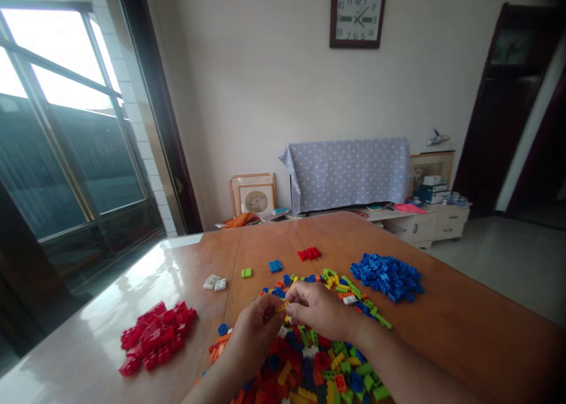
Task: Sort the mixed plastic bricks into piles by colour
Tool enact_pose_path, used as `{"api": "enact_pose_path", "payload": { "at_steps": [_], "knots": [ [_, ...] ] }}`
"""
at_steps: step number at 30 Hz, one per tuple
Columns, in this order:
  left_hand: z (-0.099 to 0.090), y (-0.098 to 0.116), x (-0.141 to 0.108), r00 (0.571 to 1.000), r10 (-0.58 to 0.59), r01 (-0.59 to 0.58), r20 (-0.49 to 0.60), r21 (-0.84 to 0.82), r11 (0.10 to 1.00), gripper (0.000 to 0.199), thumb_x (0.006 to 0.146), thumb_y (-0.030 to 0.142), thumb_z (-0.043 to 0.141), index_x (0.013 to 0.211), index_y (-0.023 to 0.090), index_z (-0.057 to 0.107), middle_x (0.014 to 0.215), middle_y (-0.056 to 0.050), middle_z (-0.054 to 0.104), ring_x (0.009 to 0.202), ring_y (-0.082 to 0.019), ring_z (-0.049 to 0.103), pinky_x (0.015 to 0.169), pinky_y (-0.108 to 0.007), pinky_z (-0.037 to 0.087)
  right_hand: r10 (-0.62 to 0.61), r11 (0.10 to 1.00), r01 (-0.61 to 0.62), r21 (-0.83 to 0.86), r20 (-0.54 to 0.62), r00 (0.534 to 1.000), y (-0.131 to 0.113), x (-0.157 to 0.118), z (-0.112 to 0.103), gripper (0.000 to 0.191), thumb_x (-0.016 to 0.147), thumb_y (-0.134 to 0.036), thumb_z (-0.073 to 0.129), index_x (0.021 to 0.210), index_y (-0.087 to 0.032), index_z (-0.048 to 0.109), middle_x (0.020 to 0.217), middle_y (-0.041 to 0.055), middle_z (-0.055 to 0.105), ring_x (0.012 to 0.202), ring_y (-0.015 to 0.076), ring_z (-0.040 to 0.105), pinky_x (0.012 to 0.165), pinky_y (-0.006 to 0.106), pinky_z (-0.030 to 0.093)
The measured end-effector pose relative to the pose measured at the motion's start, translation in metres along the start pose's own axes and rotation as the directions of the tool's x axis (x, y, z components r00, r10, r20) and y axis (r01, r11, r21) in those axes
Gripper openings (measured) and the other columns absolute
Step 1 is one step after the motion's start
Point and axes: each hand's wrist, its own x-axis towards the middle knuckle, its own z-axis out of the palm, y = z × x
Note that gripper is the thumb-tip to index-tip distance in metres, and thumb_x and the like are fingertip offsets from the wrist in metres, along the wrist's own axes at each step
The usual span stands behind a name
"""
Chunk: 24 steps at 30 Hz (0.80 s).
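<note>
A small yellow toy brick (282, 306) is pinched between my two hands, above a big heap of mixed toy bricks (309, 365). My left hand (259, 321) closes on its left end with thumb and forefinger. From the right, my right hand (316, 309) grips the other end the same way. The heap beneath mixes green, orange, yellow, red, blue and white pieces, and my wrists hide part of it. Just beyond the hands lie a small blue brick group (275, 266), a green brick group (246, 273) and a red brick group (309, 253).
On the wooden table (446, 333), a red brick pile (157, 336) lies left and a blue brick pile (387, 276) right. White bricks (214, 282) sit left of the green group. Behind the table stands a low white cabinet (435, 227) beside a cloth-covered object (349, 174).
</note>
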Motion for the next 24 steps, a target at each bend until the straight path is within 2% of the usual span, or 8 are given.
{"api": "enact_pose_path", "payload": {
  "at_steps": [4, 11, 19, 24],
  "knots": [
    [0.003, -0.003, 0.000, 0.998, -0.034, 0.028, -0.050, -0.113, 0.993, 0.031, 0.083, 0.045, 0.068, 0.091, 0.016, 0.060, 0.074, 0.003, 0.054, 0.066, -0.009, 0.043, 0.059, -0.019, 0.034, 0.004, 0.999, -0.005, 0.032, 0.028, 1.000, 0.004, 0.001, 0.000, 0.018, 0.092, -0.037, 0.058, 0.095, -0.019, 0.062, 0.077, -0.0017, 0.066, 0.069, 0.0124, 0.059, 0.061, 0.022, 0.044],
    [0.005, -0.007, -0.003, 0.996, -0.083, 0.076, -0.030, -0.188, 0.979, 0.032, 0.082, 0.045, 0.069, 0.088, 0.016, 0.055, 0.069, 0.006, 0.047, 0.060, -0.007, 0.038, 0.054, -0.019, 0.030, 0.009, 0.999, -0.013, 0.053, 0.068, 0.998, 0.014, 0.001, 0.000, 0.031, 0.094, -0.050, 0.054, 0.092, -0.020, 0.061, 0.081, 0.0000, 0.066, 0.074, 0.0152, 0.060, 0.067, 0.026, 0.047],
    [0.004, 0.004, -0.009, 0.993, -0.082, 0.085, -0.088, 0.032, 0.996, 0.020, 0.085, 0.036, 0.063, 0.085, 0.016, 0.058, 0.068, 0.005, 0.049, 0.061, -0.009, 0.038, 0.054, -0.021, 0.028, 0.022, 0.999, -0.024, 0.023, 0.095, 0.995, 0.011, 0.000, 0.001, 0.032, 0.092, -0.052, 0.055, 0.089, -0.021, 0.060, 0.080, -0.0002, 0.065, 0.073, 0.0156, 0.057, 0.067, 0.026, 0.046],
    [0.002, 0.009, -0.012, 0.995, -0.006, 0.029, -0.099, 0.231, 0.973, 0.019, 0.088, 0.036, 0.059, 0.085, 0.018, 0.063, 0.073, 0.002, 0.056, 0.067, -0.012, 0.046, 0.059, -0.022, 0.032, 0.028, 0.999, -0.030, 0.018, 0.090, 0.996, 0.007, 0.000, 0.000, 0.030, 0.093, -0.050, 0.054, 0.091, -0.021, 0.061, 0.079, 0.0001, 0.065, 0.075, 0.0165, 0.060, 0.068, 0.026, 0.046]
  ]
}}
